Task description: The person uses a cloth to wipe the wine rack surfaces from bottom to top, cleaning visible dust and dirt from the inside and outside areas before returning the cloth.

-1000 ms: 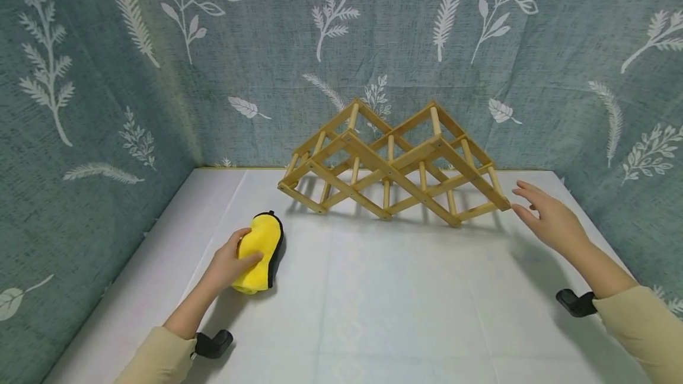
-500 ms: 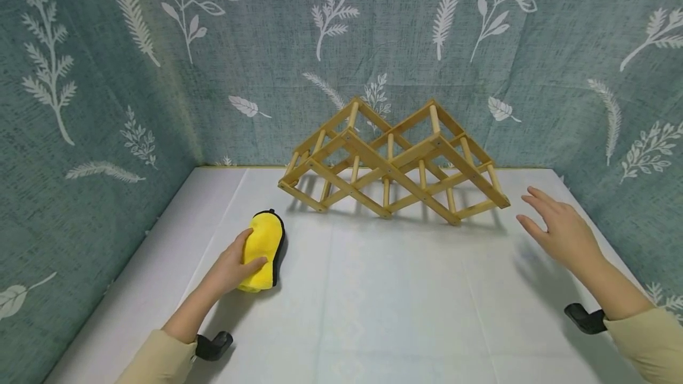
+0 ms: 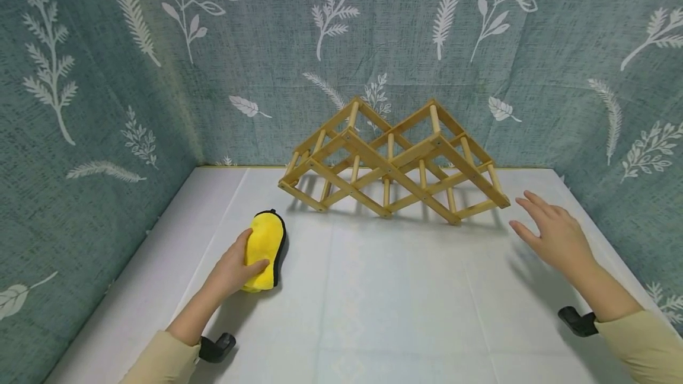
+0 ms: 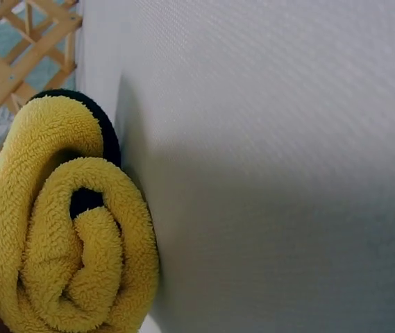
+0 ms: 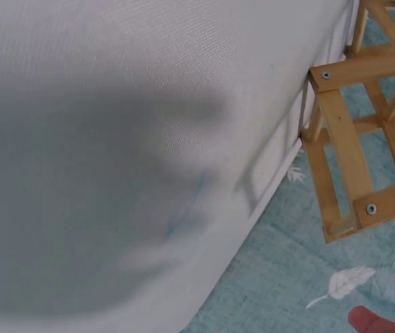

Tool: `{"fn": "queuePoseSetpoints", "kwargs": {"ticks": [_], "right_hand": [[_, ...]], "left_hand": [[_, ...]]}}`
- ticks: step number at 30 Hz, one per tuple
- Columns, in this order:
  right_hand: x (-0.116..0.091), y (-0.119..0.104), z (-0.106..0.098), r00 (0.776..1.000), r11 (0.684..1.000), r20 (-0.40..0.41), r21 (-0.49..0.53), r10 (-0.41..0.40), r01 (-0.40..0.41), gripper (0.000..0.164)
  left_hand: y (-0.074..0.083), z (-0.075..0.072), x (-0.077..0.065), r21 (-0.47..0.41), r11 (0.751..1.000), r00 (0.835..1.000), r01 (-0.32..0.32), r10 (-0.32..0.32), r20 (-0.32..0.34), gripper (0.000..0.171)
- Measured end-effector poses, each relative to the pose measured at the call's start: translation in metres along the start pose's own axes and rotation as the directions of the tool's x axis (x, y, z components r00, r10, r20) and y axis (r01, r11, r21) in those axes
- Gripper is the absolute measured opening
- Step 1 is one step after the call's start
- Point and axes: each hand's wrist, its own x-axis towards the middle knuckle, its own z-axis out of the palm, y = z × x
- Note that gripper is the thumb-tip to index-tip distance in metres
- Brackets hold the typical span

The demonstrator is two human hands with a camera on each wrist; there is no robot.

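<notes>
- Left grip [image 3: 235,265] is being used to hold a rolled yellow towel [image 3: 265,245], thumb and fingers clamped around it from above; the towel, it seems, is being borne by the table [image 3: 395,289] directly under that grip.
- Right grip [image 3: 557,233] is being held with its fingers apart and nothing between them, just beside the nearest corner of a wooden rack [image 3: 389,169]; no contact is being shown.
- From the left grip, the rack is being supported ahead and to the right, well apart from the towel.
- For a good hold, light, even pressure is probably being called for: the soft roll could be squashed by a hard squeeze, or its spiral loosened if only the outer layer is being pinched.
- Around the right grip, care is likely being asked for, since the rack's jutting corner could be nudged.
- The towel's underside is being hidden; in the left wrist view, the grip is being cropped to a sliver.
- In the right wrist view, only two fingertips are being shown, the rack is being cut off, and a faint blue mark [image 5: 189,207] is being left unidentifiable.
</notes>
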Motion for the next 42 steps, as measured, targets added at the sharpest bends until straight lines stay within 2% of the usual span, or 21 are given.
{"fn": "queuePoseSetpoints", "kwargs": {"ticks": [9, 16, 22, 27, 34, 39, 42], "right_hand": [[0.011, -0.004, 0.012, 1.0, 1.0, 0.01, 0.007, -0.022, 0.022, 0.049], [0.017, -0.002, 0.02, 0.999, 1.0, 0.033, 0.014, -0.004, 0.003, 0.051], [0.021, -0.003, 0.023, 0.997, 0.997, 0.07, 0.066, 0.037, -0.042, 0.052], [0.032, -0.011, 0.022, 0.994, 0.989, 0.088, 0.132, 0.058, -0.07, 0.037], [0.032, -0.03, 0.014, 0.998, 0.998, 0.032, 0.033, -0.06, 0.058, 0.015], [0.018, -0.052, 0.008, 0.986, 0.989, 0.074, 0.027, -0.148, 0.147, 0.009], [0.006, -0.071, 0.002, 0.973, 0.981, 0.134, 0.057, -0.189, 0.183, 0.011]], "left_hand": [[-0.001, 0.001, 0.001, 0.008, 1.0, 1.0, 0.013, -0.013, 0.004, 0.079], [-0.001, 0.003, 0.001, -0.002, 1.0, 1.0, 0.023, -0.023, 0.014, 0.081], [0.0, 0.003, 0.001, -0.008, 1.0, 1.0, 0.003, -0.003, -0.03, 0.075], [-0.002, 0.0, -0.003, -0.05, 0.999, 0.997, 0.006, -0.01, -0.077, 0.072], [-0.007, -0.009, -0.011, -0.08, 0.997, 0.992, 0.011, -0.021, -0.125, 0.071], [-0.011, -0.013, -0.014, -0.088, 0.996, 0.99, 0.01, -0.022, -0.139, 0.071], [-0.012, -0.014, -0.016, -0.094, 0.995, 0.99, 0.011, -0.025, -0.142, 0.071]]}}
